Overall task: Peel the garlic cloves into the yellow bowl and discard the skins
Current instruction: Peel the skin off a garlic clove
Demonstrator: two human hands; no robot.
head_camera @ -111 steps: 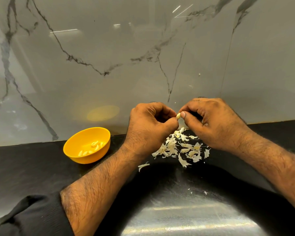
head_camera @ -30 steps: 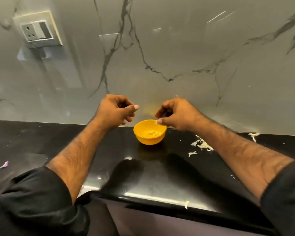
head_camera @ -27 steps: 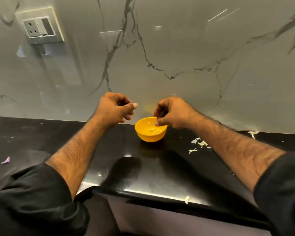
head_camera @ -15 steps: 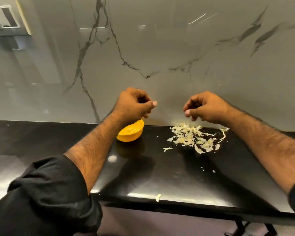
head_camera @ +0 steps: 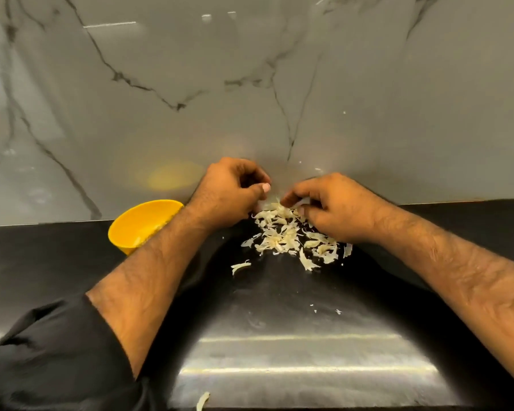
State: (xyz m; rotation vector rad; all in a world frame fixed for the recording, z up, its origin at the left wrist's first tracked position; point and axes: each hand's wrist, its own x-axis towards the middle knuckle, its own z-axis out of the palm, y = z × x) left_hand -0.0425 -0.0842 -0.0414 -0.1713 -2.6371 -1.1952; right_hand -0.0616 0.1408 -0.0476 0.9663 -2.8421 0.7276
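veined marble wall (head_camera: pixel 368 84), glossy black counter (head_camera: pixel 42 262)

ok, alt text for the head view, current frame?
Both hands, left and right, reach with curled fingers into the far edge of a pile of garlic skins on a black counter against a marble wall. A yellow bowl sits left of the pile, partly behind the left forearm.

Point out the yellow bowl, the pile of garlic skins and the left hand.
yellow bowl (head_camera: pixel 131 229): head view, inner wall.
pile of garlic skins (head_camera: pixel 282 232): head view, pile's middle.
left hand (head_camera: pixel 229 197): head view, back of hand.
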